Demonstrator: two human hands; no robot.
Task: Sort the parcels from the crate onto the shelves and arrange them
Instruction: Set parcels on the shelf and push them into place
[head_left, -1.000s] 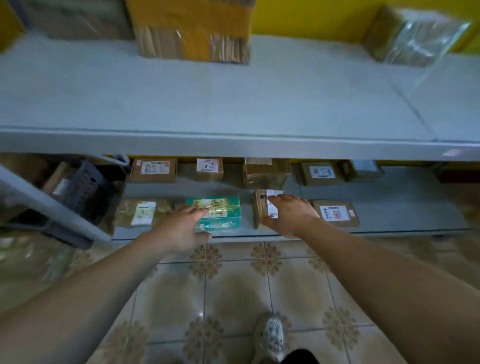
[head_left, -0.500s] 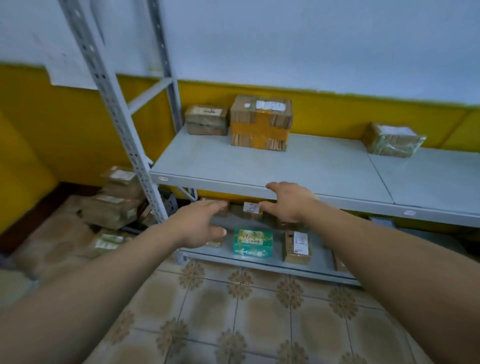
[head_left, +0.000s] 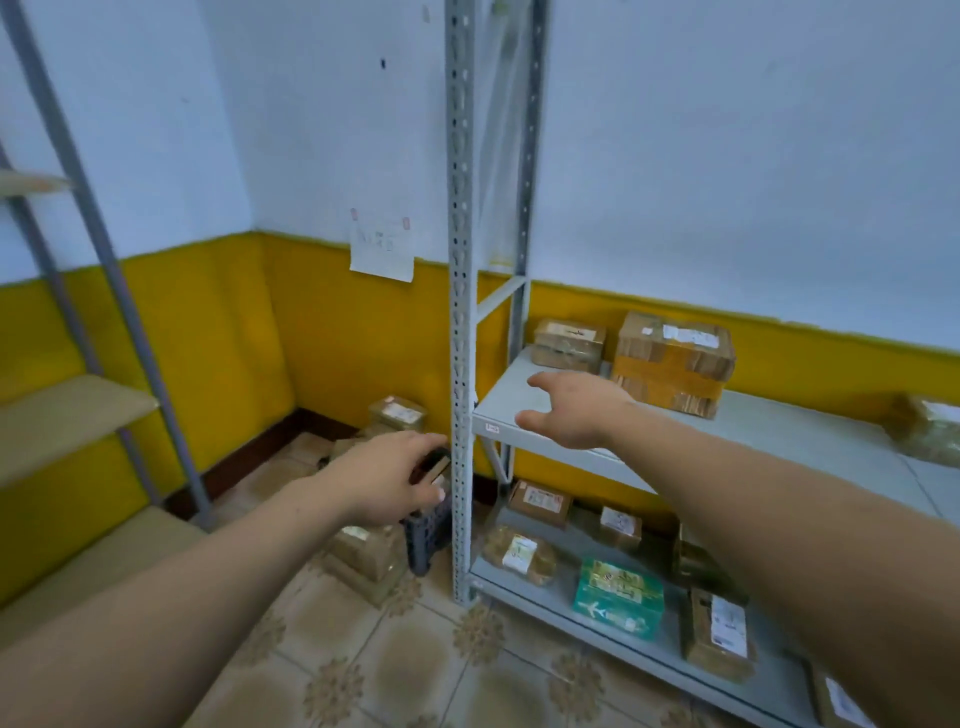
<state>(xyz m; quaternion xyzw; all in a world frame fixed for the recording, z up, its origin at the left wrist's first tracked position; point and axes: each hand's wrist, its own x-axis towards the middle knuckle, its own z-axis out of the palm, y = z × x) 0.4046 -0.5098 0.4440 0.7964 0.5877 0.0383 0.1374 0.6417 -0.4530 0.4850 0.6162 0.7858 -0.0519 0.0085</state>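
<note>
Walls (head_left: 727, 156) are painted pale blue-white up top & yellow lower down, w/ a dark skirting (head_left: 270, 441) at the base. A paper sheet (head_left: 382, 244) is stuck across the colour line nr the corner. Floor (head_left: 415, 670) is laid w/ beige tiles w/ brown floral motifs; a grey-posted rack (head_left: 67, 415) w/ tan boards is set at left.

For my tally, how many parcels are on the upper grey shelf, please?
3: small box back left, yellow-taped box beside it, wrapped parcel at right edge; others may be out of frame.

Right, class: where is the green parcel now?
Head view, lower right: the green parcel lies on the bottom shelf, between a wrapped parcel (left) and a brown box (right).
</note>
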